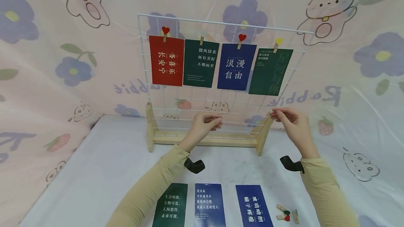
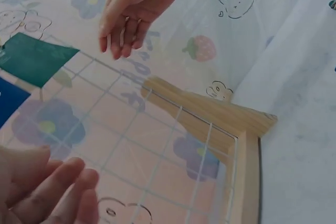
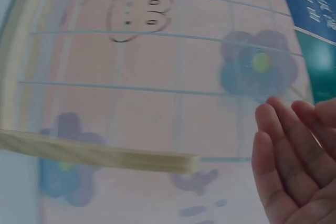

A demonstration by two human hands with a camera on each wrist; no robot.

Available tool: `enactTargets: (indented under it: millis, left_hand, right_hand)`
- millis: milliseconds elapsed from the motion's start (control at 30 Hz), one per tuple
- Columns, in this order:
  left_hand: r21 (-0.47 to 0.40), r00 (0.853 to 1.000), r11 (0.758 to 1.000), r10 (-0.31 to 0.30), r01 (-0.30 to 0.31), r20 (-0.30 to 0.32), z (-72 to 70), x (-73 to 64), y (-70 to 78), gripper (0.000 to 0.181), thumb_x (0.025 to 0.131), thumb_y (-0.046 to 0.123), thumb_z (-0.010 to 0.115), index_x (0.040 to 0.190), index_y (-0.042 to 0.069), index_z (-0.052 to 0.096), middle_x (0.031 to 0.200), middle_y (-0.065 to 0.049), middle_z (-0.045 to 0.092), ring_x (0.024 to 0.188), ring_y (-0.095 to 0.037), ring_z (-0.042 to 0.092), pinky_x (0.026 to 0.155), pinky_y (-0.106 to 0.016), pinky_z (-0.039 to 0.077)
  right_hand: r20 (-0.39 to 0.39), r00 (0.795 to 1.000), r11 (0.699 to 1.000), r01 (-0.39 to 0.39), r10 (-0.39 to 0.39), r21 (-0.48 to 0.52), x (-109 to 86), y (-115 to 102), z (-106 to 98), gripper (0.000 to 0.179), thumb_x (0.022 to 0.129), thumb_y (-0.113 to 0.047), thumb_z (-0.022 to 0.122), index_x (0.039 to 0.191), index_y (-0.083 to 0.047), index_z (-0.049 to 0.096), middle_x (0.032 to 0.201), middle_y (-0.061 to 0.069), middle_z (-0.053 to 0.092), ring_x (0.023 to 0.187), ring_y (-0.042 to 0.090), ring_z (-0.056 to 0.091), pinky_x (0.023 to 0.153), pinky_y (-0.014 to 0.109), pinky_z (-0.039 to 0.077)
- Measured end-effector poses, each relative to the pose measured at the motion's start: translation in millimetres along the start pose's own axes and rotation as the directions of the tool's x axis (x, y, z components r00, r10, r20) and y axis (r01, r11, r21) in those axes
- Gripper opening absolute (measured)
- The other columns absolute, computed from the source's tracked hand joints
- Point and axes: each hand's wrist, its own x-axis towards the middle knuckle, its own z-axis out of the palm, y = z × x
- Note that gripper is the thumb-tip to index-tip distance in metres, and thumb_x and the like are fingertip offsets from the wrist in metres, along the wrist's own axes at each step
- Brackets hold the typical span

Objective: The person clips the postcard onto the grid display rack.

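Four printed cards hang in a row on a white wire grid rack (image 1: 202,109): a red card (image 1: 167,62), a green card (image 1: 200,66), a blue card (image 1: 237,67) and another green card (image 1: 271,71). Small wooden clips, such as one with a red heart (image 1: 242,38), hold their top edges. My left hand (image 1: 203,127) hovers before the lower grid, fingers loosely bent and holding nothing. Near the rack's right wooden foot (image 1: 264,134) is my right hand (image 1: 293,125), also holding nothing; its relaxed fingers (image 3: 283,150) show in the right wrist view.
On the white tabletop (image 1: 104,178) lie a green card (image 1: 172,206), a blue card (image 1: 209,206) and a second blue card (image 1: 254,206). Several loose clips (image 1: 296,216) lie right of them. A patterned cloth (image 1: 79,97) hangs behind the rack.
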Motion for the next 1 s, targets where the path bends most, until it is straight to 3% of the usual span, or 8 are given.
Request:
enactTargets:
  millis: [167, 367, 567, 833, 1000]
  left_hand:
    - [-0.017, 0.987, 0.99, -0.135, 0.137, 0.086, -17.5, -20.9, -20.3, 0.029, 0.096, 0.02, 0.061, 0.116, -0.001, 0.065, 0.101, -0.012, 0.07, 0.094, -0.027, 0.067, 0.083, -0.038, 0.055]
    - [-0.008, 0.961, 0.964, -0.263, 0.265, 0.082, -35.9, -39.7, -37.6, 0.035, 0.095, 0.024, 0.062, 0.118, -0.002, 0.063, 0.104, -0.014, 0.069, 0.097, -0.03, 0.065, 0.086, -0.04, 0.053]
    - [-0.001, 0.952, 0.956, -0.293, 0.294, 0.089, -52.6, -56.4, -50.2, 0.03, 0.095, 0.022, 0.061, 0.115, 0.0, 0.066, 0.104, -0.018, 0.068, 0.095, -0.029, 0.066, 0.083, -0.039, 0.055]
    - [0.073, 0.923, 0.931, -0.365, 0.359, 0.12, -77.5, -83.9, -63.9, 0.034, 0.095, 0.027, 0.062, 0.118, 0.002, 0.064, 0.106, -0.016, 0.068, 0.098, -0.028, 0.065, 0.084, -0.038, 0.054]
    - [0.125, 0.921, 0.926, -0.37, 0.356, 0.121, -94.5, -100.0, -68.0, 0.039, 0.095, 0.027, 0.061, 0.122, -0.002, 0.06, 0.111, -0.018, 0.066, 0.099, -0.029, 0.064, 0.084, -0.039, 0.054]
  right_hand:
    - [0.035, 0.998, 0.999, -0.051, 0.051, 0.008, -21.0, 13.9, 3.2, 0.022, 0.098, -0.002, 0.052, 0.108, 0.015, 0.062, 0.097, 0.03, 0.065, 0.081, 0.011, 0.067, 0.072, 0.017, 0.053]
    - [0.082, 0.993, 0.995, -0.084, 0.08, 0.049, -45.7, 49.5, 4.5, 0.022, 0.099, -0.002, 0.05, 0.109, 0.013, 0.062, 0.098, 0.028, 0.066, 0.083, 0.015, 0.068, 0.072, 0.02, 0.054]
    - [0.16, 0.975, 0.987, -0.16, 0.155, 0.022, -73.8, 84.5, 6.5, 0.026, 0.101, -0.013, 0.05, 0.115, 0.006, 0.062, 0.103, 0.021, 0.068, 0.089, 0.014, 0.067, 0.075, 0.02, 0.054]
    - [0.266, 0.939, 0.975, -0.223, 0.217, -0.008, -105.2, 96.2, 10.7, 0.025, 0.1, -0.015, 0.052, 0.114, 0.002, 0.064, 0.102, 0.015, 0.069, 0.089, 0.016, 0.067, 0.075, 0.026, 0.055]
    - [0.291, 0.916, 0.96, -0.28, 0.277, -0.034, -121.9, 103.7, 10.1, 0.029, 0.1, -0.019, 0.053, 0.114, 0.004, 0.063, 0.101, 0.015, 0.069, 0.09, 0.019, 0.066, 0.074, 0.027, 0.055]
